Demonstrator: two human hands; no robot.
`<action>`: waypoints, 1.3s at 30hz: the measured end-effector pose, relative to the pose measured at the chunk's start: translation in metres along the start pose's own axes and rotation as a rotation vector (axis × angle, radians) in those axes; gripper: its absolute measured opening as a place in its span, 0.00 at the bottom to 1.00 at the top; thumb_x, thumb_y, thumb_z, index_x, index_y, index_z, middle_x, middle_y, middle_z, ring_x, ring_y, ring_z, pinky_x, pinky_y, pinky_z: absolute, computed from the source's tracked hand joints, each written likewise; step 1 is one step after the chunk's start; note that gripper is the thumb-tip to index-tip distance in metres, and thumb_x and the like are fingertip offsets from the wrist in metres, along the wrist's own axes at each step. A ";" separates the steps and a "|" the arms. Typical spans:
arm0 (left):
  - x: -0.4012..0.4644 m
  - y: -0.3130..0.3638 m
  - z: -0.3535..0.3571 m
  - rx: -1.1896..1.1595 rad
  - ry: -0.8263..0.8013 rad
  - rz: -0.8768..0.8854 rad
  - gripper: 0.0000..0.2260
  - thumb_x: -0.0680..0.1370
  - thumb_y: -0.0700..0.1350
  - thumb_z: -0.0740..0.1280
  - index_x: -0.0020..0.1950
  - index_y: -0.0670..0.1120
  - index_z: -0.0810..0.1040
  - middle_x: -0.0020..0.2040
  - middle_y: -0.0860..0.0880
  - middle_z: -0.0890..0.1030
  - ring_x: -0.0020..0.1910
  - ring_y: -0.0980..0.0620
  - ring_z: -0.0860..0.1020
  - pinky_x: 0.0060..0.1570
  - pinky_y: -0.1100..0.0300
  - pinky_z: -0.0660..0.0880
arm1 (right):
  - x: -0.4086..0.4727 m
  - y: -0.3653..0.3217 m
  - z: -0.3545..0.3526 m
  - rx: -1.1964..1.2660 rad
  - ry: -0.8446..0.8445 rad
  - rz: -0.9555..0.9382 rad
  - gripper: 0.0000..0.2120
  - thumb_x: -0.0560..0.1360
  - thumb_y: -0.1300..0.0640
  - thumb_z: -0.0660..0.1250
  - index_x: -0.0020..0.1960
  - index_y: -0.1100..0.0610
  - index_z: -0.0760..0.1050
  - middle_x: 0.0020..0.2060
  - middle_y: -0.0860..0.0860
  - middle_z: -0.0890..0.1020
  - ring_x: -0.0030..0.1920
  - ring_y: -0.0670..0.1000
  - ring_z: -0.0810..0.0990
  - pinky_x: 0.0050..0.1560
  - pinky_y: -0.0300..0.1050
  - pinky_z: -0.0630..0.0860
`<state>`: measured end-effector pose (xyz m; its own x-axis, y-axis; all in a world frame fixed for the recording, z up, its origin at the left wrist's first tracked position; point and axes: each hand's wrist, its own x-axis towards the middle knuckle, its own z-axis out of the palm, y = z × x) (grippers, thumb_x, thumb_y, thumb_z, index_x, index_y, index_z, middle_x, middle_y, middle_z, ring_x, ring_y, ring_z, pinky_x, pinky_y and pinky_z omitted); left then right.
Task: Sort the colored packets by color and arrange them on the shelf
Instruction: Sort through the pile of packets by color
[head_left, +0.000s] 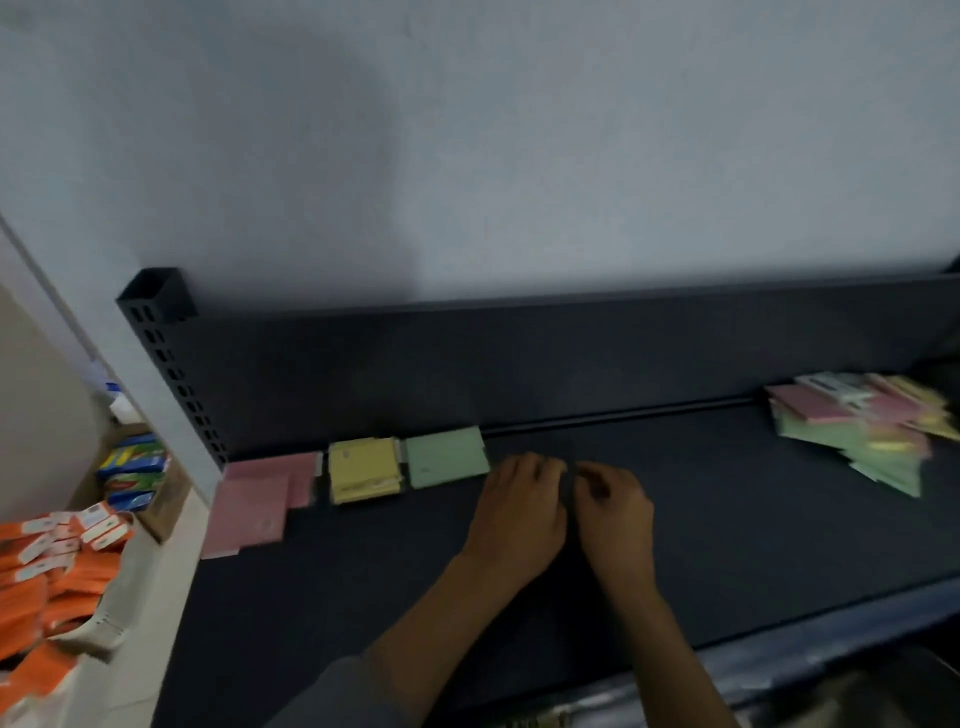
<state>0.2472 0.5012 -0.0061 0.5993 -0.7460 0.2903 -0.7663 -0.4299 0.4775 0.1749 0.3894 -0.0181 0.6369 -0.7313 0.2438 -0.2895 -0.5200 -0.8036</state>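
On the dark shelf (363, 582), three sorted groups lie along the back left: pink packets (254, 501), a yellow stack (363, 470) and a green stack (447, 457). A mixed heap of pink, green and yellow packets (862, 426) lies at the far right. My left hand (519, 509) and my right hand (613, 512) hover side by side over the shelf's middle, just right of the green stack. Their fingers are loosely curled and I see no packet in either hand. The picture is blurred.
A slotted dark upright post (161, 364) stands at the shelf's back left corner, with a dark back panel (519, 358) along the wall. Left of the shelf lie orange packets (47, 571) and a cardboard box of blue-green packages (135, 467).
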 end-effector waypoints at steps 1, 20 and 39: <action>0.002 0.006 0.004 -0.005 -0.002 0.019 0.18 0.80 0.44 0.58 0.70 0.46 0.72 0.63 0.46 0.76 0.62 0.46 0.73 0.65 0.52 0.70 | -0.002 0.003 -0.008 0.003 0.027 0.028 0.07 0.79 0.63 0.66 0.52 0.56 0.83 0.47 0.51 0.81 0.46 0.48 0.80 0.50 0.45 0.78; 0.054 0.152 0.075 -0.100 -0.114 0.257 0.17 0.81 0.50 0.62 0.70 0.51 0.71 0.65 0.52 0.75 0.65 0.53 0.71 0.66 0.58 0.68 | -0.009 0.086 -0.148 -0.038 0.381 0.259 0.11 0.77 0.64 0.69 0.57 0.59 0.83 0.52 0.54 0.83 0.50 0.51 0.81 0.54 0.49 0.79; 0.093 0.305 0.165 -0.118 -0.078 0.373 0.12 0.78 0.47 0.65 0.61 0.52 0.76 0.55 0.55 0.78 0.55 0.53 0.75 0.57 0.58 0.71 | 0.007 0.179 -0.283 -0.013 0.448 0.289 0.08 0.76 0.62 0.67 0.51 0.56 0.84 0.44 0.48 0.82 0.48 0.49 0.81 0.49 0.50 0.79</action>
<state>0.0313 0.2171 0.0300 0.2626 -0.8780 0.4003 -0.8934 -0.0645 0.4446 -0.0747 0.1660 -0.0069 0.1630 -0.9609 0.2240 -0.4182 -0.2729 -0.8664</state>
